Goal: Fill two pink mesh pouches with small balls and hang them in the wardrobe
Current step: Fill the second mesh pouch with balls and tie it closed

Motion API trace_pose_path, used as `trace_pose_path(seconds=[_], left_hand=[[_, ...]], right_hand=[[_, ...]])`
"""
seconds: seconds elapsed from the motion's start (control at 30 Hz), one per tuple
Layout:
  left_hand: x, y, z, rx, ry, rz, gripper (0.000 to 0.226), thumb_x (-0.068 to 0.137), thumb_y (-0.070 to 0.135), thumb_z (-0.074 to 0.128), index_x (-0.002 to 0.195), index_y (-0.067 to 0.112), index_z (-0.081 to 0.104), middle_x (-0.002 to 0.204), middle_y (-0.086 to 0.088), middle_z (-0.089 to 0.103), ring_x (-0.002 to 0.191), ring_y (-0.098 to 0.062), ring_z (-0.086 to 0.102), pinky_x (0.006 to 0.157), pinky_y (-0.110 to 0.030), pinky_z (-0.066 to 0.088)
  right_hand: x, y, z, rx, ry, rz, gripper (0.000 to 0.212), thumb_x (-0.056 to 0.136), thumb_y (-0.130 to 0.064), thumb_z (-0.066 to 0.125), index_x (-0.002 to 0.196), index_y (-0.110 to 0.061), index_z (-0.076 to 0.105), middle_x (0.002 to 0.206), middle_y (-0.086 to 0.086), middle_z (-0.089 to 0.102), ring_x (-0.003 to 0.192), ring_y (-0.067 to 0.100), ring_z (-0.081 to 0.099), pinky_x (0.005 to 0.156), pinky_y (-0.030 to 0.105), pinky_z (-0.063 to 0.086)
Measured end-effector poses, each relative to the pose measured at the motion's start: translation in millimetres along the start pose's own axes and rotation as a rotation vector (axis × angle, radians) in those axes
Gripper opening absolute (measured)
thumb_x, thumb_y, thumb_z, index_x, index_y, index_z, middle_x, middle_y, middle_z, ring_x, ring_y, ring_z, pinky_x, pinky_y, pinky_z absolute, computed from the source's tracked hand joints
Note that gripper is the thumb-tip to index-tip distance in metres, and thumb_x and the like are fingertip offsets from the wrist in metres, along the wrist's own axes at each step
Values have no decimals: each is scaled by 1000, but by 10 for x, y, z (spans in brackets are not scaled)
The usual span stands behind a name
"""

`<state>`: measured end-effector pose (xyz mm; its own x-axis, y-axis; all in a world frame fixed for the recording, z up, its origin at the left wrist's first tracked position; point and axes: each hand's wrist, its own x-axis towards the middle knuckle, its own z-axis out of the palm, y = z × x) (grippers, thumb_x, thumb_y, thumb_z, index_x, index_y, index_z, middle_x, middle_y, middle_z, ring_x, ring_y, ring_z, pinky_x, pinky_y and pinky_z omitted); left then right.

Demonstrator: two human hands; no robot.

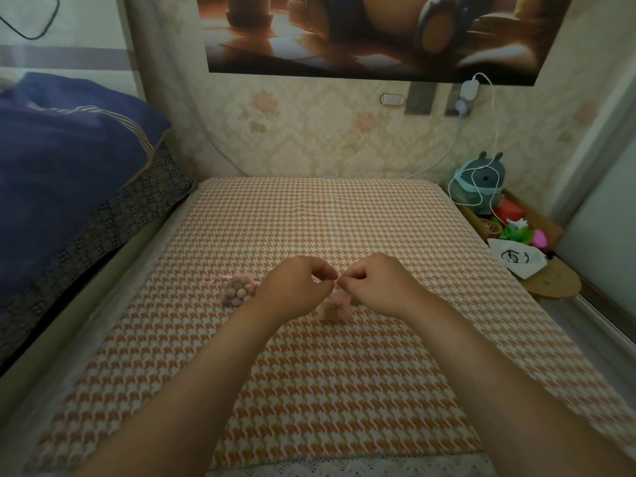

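Two pink mesh pouches lie on the orange-and-white houndstooth surface. The first pouch, full of small brownish balls and closed with a pink ribbon, rests left of my hands. The second pouch sits under and between my hands, also holding balls. My left hand and my right hand meet just above it, the fingertips of each pinched on its thin pink drawstring. The wardrobe is not in view.
A blue duvet lies on the bed to the left. On the right a low wooden shelf carries a grey plush toy, a white drawstring bag and small colourful items. White charger cables hang from the wall.
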<state>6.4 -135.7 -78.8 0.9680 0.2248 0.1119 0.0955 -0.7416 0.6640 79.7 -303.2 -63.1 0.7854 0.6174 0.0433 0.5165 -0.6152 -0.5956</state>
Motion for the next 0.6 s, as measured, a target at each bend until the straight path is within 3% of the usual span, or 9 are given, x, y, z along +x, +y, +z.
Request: trace_pose_path(seconds=[0.07,0.13,0.2,0.3,0.43,0.53,0.6], left_hand=[[28,-8,9,-61,46,22,15,90,33,63,101,34,74,100,20,70,81,7,60,74,-22,50],[65,-21,18,-115,119,21,12,92,29,63,97,32,73,97,19,70,80,6,60,74,-23,50],[109,-67,50,-64,138,-6,15,95,26,58,98,31,71,98,16,71,78,-1,62,73,-29,54],[178,-151,151,130,65,7,25,98,22,52,114,29,71,113,11,71,92,-10,65,84,-35,56],[283,-258,260,172,-87,75,38,97,10,55,131,23,63,131,1,65,115,-17,62,99,-38,51],[374,-352,304,226,-152,219,51,84,0,66,124,31,68,111,4,72,96,-13,66,83,-37,56],[445,-372,330,274,-161,253,43,80,0,66,110,30,74,97,5,73,86,-12,65,76,-35,56]], right_hand=[[7,14,-27,21,-1,48,36,92,-31,66,65,-9,72,56,5,61,49,16,50,54,38,41],[8,39,-61,54,-3,74,37,90,-28,68,58,-9,69,59,13,65,47,14,48,54,35,41],[1,59,-94,91,-9,78,38,90,-27,69,54,-16,70,59,6,69,46,13,51,52,34,45],[8,85,-128,103,-11,81,32,94,-27,69,64,-22,77,51,-17,66,43,7,53,53,31,50],[27,95,-127,99,-26,58,28,95,-34,69,68,-30,78,56,-8,69,45,9,53,53,32,49],[41,102,-127,116,-33,47,22,94,-37,69,80,-29,83,61,1,72,51,15,55,53,34,47],[61,120,-126,126,-25,43,21,95,-36,69,83,-28,84,63,2,73,52,16,56,53,33,47]])
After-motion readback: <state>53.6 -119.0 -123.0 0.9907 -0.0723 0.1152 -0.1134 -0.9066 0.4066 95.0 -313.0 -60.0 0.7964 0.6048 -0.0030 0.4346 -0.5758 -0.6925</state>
